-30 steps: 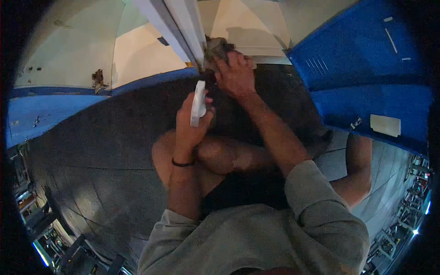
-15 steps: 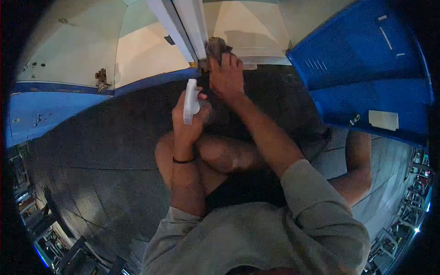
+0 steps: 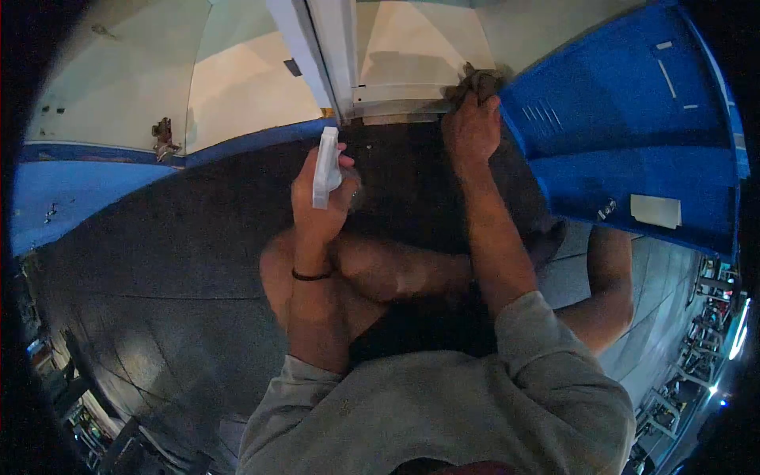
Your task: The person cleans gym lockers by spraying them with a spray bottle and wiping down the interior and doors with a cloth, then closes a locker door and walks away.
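Observation:
My left hand (image 3: pixel 317 214) is closed round a spray bottle whose white trigger head (image 3: pixel 325 168) points up, away from me. The bottle's body is mostly hidden by the hand. Bunched under the fingers of my right hand (image 3: pixel 473 134) is a grey-brown cloth (image 3: pixel 480 84). It presses at the right end of the pale bottom ledge (image 3: pixel 396 93) of an open locker, close to the hinge side of a blue door (image 3: pixel 609 119).
A white divider (image 3: pixel 336 55) separates this locker from another open one with a pale interior (image 3: pixel 253 91) on the left. A metal latch (image 3: pixel 164 141) sits on the left edge. Dark matting (image 3: pixel 158 229) covers the floor, and my folded legs (image 3: pixel 388 269) rest on it.
My right hand has slid the cloth rightward along the locker's bottom ledge, from the divider to the door side. The left hand with the spray bottle has barely shifted.

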Available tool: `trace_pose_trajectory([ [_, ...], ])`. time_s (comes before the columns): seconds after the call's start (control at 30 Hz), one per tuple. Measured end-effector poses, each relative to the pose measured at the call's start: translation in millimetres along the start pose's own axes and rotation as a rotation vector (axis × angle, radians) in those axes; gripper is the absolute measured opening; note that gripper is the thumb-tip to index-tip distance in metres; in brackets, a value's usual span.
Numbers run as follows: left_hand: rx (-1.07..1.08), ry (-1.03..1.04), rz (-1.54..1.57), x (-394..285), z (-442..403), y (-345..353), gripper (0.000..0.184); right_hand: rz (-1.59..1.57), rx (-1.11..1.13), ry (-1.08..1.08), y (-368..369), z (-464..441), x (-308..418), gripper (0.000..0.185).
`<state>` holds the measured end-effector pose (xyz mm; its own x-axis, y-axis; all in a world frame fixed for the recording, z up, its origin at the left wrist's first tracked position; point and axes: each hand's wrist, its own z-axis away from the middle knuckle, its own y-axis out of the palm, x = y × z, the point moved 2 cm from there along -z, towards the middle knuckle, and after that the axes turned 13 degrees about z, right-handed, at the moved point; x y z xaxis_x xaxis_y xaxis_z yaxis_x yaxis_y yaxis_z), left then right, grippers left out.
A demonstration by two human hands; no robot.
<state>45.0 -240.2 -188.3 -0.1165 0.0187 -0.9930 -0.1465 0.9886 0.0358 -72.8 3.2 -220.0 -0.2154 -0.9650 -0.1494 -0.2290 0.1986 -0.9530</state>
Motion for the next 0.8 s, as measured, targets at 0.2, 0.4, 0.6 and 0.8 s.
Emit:
trace_pose_trajectory([
  [0.2,-0.027,0.006,-0.031,5.7,2.8,-4.1,0.043,-0.363,-0.042,-0.352,-14.7,42.6,108.0,0.042],
  [0.4,-0.035,-0.054,-0.031,0.0,-0.2,-6.3,0.042,-0.493,0.158,-0.535,-28.6,43.4,86.9,0.051],
  [0.6,-0.042,-0.1,0.074,7.5,-2.2,-5.4,0.042,-0.386,0.071,-0.201,-30.6,39.2,-10.1,0.06],
  [0.8,-0.044,-0.025,0.008,6.4,-5.5,-2.8,0.04,-0.109,-0.144,-0.057,-2.4,10.6,-25.7,0.054],
])
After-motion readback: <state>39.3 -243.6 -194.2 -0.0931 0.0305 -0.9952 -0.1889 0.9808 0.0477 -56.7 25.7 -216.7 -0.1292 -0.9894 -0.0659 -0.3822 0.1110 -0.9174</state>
